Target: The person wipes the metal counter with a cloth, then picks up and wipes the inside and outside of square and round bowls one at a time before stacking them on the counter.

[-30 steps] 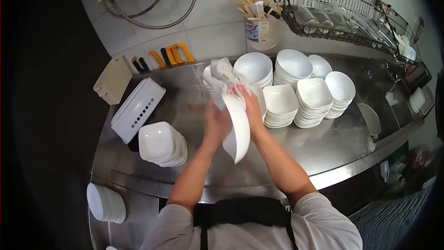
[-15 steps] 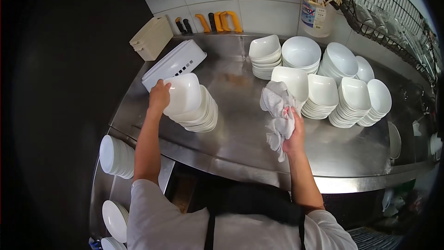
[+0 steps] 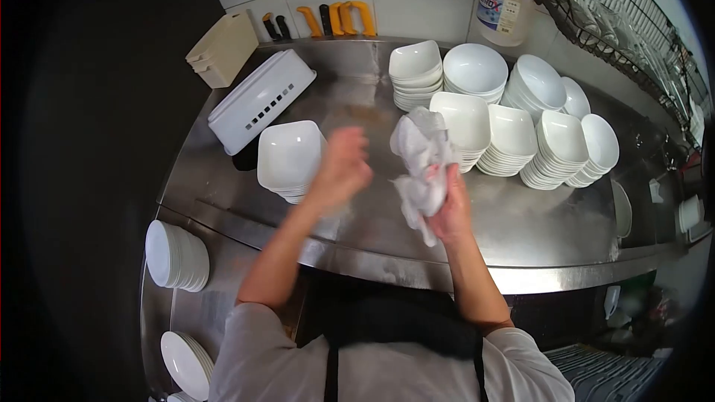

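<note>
My left hand point(image 3: 342, 170) is smeared by motion above the steel counter, just right of a stack of white square bowls point(image 3: 289, 155); its fingers are too blurred to read, and no bowl shows in it. A crumpled grey-white cloth point(image 3: 423, 150) hangs from my right hand point(image 3: 451, 210), whose fingers are closed round it. Close behind the cloth stands another stack of square bowls point(image 3: 462, 120), its near side partly covered.
More bowl stacks point(image 3: 512, 138) fill the counter's right side. A white perforated basket point(image 3: 262, 100) lies tilted at the left, beside a beige container point(image 3: 222, 48). Yellow handles point(image 3: 357, 18) line the wall. Stacked plates point(image 3: 177, 254) stand lower left, and a wire rack point(image 3: 633, 30) hangs upper right.
My left hand has left the top bowl of the left stack and moved right, toward the cloth. My right hand has drawn the cloth slightly left. The camera view has shifted a little.
</note>
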{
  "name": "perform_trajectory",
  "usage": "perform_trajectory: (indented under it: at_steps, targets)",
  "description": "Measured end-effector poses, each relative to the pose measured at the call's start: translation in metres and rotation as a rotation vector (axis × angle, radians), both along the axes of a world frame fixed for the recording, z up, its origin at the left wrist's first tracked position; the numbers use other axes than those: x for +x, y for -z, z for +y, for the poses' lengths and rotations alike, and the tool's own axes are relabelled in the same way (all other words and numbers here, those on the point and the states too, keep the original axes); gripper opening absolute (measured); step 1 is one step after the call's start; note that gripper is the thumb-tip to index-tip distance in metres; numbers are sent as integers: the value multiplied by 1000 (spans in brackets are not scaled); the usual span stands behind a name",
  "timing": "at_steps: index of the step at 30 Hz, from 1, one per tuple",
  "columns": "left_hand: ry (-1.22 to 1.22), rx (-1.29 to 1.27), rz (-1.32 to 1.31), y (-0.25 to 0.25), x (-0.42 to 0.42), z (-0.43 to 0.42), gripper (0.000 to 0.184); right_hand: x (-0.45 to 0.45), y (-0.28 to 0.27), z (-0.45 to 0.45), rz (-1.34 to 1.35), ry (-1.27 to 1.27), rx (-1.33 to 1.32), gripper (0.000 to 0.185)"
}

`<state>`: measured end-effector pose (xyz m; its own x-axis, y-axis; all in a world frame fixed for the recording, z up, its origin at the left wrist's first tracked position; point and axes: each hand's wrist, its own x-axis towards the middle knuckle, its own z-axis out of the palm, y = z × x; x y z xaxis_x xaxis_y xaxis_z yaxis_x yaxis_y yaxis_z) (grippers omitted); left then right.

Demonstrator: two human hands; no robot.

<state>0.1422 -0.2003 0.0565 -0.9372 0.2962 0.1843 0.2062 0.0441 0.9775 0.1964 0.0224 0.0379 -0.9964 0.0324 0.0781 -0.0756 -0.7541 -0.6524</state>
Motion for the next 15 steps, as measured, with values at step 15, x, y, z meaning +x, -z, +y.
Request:
perform_trajectory:
  at_steps: [15]
  targets:
    - [358, 911, -163, -15, 40, 52, 55, 57, -92, 92, 151, 587, -2, 27]
